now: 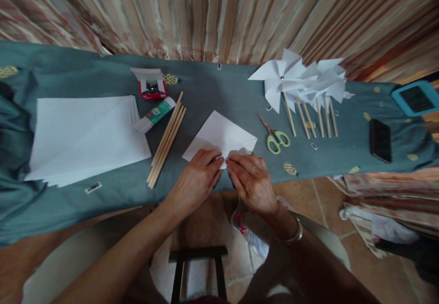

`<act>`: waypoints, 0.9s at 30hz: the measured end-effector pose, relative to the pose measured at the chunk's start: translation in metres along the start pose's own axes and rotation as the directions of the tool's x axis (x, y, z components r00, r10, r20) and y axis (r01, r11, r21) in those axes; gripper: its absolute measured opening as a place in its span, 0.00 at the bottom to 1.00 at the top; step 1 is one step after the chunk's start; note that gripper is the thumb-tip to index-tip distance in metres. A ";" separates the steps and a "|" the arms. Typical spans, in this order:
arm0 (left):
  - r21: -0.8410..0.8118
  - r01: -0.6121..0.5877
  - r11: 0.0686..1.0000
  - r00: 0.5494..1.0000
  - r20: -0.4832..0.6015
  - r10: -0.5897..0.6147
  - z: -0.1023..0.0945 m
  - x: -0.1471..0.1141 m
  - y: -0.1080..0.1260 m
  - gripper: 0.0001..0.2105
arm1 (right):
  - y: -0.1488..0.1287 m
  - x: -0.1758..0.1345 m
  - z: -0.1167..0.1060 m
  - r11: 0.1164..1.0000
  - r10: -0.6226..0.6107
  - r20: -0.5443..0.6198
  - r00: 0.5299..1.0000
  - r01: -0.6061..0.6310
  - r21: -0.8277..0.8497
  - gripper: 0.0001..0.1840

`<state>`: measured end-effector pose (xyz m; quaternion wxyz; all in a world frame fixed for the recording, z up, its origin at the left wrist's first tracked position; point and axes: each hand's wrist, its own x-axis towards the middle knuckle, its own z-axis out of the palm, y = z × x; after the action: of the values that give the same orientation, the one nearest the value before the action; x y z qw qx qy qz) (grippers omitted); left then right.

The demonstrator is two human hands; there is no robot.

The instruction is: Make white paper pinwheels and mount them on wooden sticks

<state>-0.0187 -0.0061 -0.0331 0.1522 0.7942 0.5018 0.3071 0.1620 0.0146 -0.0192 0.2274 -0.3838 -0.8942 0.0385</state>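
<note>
A diamond-lying piece of white paper (219, 130) rests on the blue-grey, pineapple-printed cloth (212, 87); the left hand (199, 176) and right hand (253, 180) meet at its near edge, fingertips almost touching; whether they pinch it, I cannot tell; a crisp crease probably needs aligned edges and even pressure.

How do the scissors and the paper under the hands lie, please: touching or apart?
Apart: the head view shows a strip of cloth between the scissors and the paper.
</note>
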 end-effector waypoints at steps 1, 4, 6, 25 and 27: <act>-0.002 -0.002 1.000 1.000 -0.007 0.002 0.001 0.000 0.000 0.10 | 0.000 0.000 0.000 1.000 0.002 -0.002 1.000 -0.002 0.003 0.12; -0.009 -0.002 1.000 1.000 -0.018 0.002 0.002 0.000 0.000 0.10 | 0.000 -0.001 0.000 1.000 0.017 0.006 1.000 -0.017 0.012 0.13; -0.017 0.000 1.000 1.000 -0.015 0.000 0.002 0.001 0.001 0.10 | 0.000 -0.001 0.000 1.000 0.028 0.020 0.999 -0.028 0.012 0.13; -0.023 -0.010 1.000 1.000 -0.005 0.010 0.002 0.003 0.001 0.10 | 0.001 0.002 0.001 0.999 0.052 -0.008 0.999 -0.052 0.014 0.16; -0.016 -0.003 1.000 1.000 0.002 0.003 0.002 0.003 0.001 0.10 | 0.002 0.004 0.001 0.997 0.079 0.033 0.996 -0.079 0.013 0.19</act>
<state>-0.0161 -0.0037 -0.0330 0.1587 0.7942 0.4977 0.3104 0.1604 0.0187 -0.0191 0.2139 -0.4164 -0.8816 0.0598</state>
